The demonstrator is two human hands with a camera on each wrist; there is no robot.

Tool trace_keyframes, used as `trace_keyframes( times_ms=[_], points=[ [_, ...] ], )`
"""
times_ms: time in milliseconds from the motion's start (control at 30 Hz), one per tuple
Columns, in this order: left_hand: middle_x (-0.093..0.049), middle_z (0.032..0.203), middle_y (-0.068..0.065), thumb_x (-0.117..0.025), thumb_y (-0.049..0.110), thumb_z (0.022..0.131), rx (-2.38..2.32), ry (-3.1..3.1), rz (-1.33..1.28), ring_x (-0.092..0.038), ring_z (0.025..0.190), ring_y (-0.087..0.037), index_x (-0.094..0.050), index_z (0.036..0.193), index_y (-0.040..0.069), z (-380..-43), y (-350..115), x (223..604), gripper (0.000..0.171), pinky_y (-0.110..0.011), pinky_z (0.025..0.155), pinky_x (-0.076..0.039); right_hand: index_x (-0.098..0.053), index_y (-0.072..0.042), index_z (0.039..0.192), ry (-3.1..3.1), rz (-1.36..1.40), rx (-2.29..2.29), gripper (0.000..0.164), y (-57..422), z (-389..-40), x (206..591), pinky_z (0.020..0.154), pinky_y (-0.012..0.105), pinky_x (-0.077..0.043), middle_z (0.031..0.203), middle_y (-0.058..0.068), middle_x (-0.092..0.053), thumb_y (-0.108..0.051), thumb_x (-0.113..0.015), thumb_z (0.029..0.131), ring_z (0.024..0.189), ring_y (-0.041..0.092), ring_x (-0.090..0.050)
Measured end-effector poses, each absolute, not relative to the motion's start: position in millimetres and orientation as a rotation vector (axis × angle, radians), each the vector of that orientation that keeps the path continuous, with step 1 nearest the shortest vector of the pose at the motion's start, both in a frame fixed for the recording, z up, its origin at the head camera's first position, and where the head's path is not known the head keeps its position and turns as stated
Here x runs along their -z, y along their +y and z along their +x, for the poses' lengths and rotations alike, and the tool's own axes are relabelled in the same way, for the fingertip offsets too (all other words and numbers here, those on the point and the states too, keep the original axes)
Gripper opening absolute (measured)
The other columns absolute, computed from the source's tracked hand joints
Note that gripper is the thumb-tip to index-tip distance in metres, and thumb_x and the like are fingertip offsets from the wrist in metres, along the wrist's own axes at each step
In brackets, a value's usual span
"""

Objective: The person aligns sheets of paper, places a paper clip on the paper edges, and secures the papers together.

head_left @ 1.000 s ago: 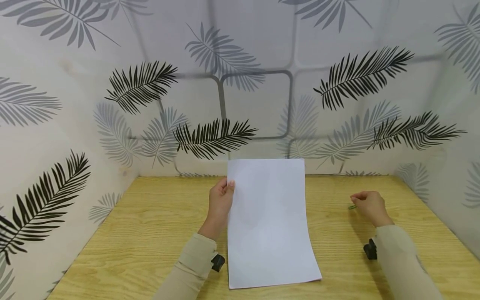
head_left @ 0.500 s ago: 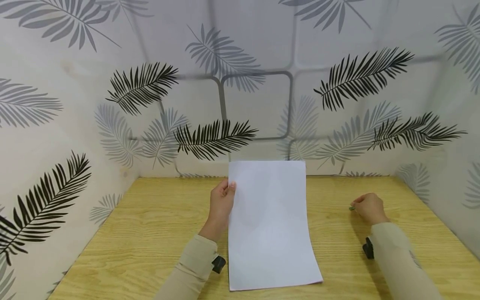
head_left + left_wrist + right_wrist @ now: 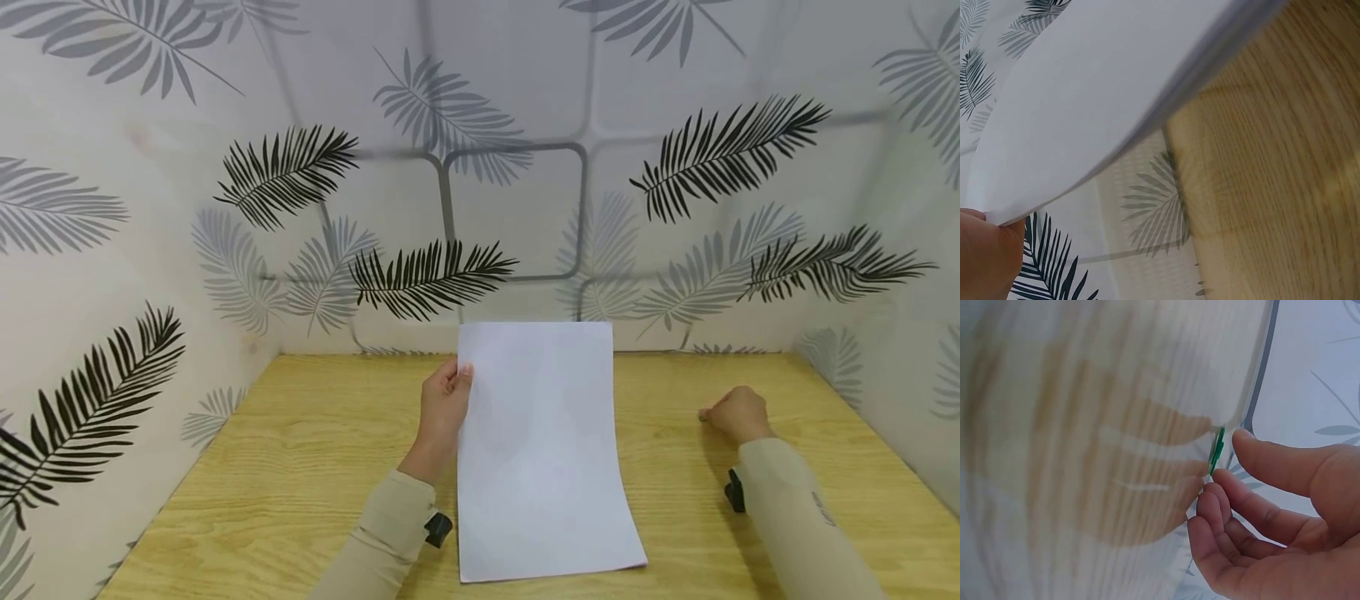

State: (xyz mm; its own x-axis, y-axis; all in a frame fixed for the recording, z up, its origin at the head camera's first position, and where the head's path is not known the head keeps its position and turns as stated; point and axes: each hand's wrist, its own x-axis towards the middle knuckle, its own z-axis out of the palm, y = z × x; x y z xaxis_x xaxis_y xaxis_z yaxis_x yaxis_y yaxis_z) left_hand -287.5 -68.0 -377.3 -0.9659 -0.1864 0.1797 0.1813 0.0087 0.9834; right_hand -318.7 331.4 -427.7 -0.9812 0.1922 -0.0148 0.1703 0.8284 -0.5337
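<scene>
My left hand (image 3: pixel 445 406) grips white paper (image 3: pixel 540 450) by its upper left edge, thumb over the front. The paper stands upright, its lower end bending toward me; the left wrist view shows layered edges, so it looks like more than one sheet (image 3: pixel 1085 106). In that view only part of the left hand (image 3: pixel 988 256) shows. Far to the right, my right hand (image 3: pixel 738 414) reaches down to the table. In the right wrist view a green paper clip (image 3: pixel 1217 450) lies by the right hand (image 3: pixel 1279 519), between thumb and index tips, with a gap at the thumb.
The wood-grain table (image 3: pixel 322 467) runs back to a white curtain (image 3: pixel 510 217) with leaf prints, which also encloses both sides. The tabletop mirrors the right fingers. A small black device sits at each wrist.
My right hand has shifted slightly down and left, and its fingers now hide most of the clip in the head view. The left hand and the paper have hardly moved.
</scene>
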Motion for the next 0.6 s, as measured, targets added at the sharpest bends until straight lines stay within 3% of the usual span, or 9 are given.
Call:
trace_keyframes(
  times_ms=[200,433,600],
  points=[
    [-0.064,0.084,-0.005,-0.053,0.009,0.099,2.061,-2.010,-0.016,-0.050,0.073,-0.008,-0.063,0.116,-0.007,-288.0,-67.9,379.4,0.025,-0.021,0.063,-0.042,-0.060,0.026,0.091,-2.964,-0.329,-0.784,0.041,330.9,-322.1,430.9,0.084,0.056,-0.047,0.099,0.044,-0.055,-0.013,-0.070,0.084,0.094,0.057,-0.053],
    [-0.065,0.091,-0.008,-0.052,0.010,0.100,2.065,-2.004,-0.038,-0.050,0.076,-0.009,-0.063,0.115,-0.007,-286.7,-69.5,379.4,0.025,-0.022,0.065,-0.042,-0.060,0.024,0.087,-2.934,-0.329,-0.814,0.035,332.3,-324.7,432.6,0.080,0.057,-0.048,0.091,0.042,-0.057,-0.009,-0.071,0.082,0.089,0.056,-0.055],
    [-0.054,0.074,0.001,-0.053,0.010,0.099,2.060,-2.021,-0.026,-0.043,0.071,-0.009,-0.064,0.113,-0.006,-286.0,-69.2,378.5,0.024,-0.022,0.060,-0.035,-0.057,0.023,0.089,-2.933,-0.320,-0.836,0.034,333.0,-324.1,434.0,0.078,0.057,-0.048,0.091,0.041,-0.057,-0.008,-0.071,0.082,0.089,0.056,-0.055]
  ],
)
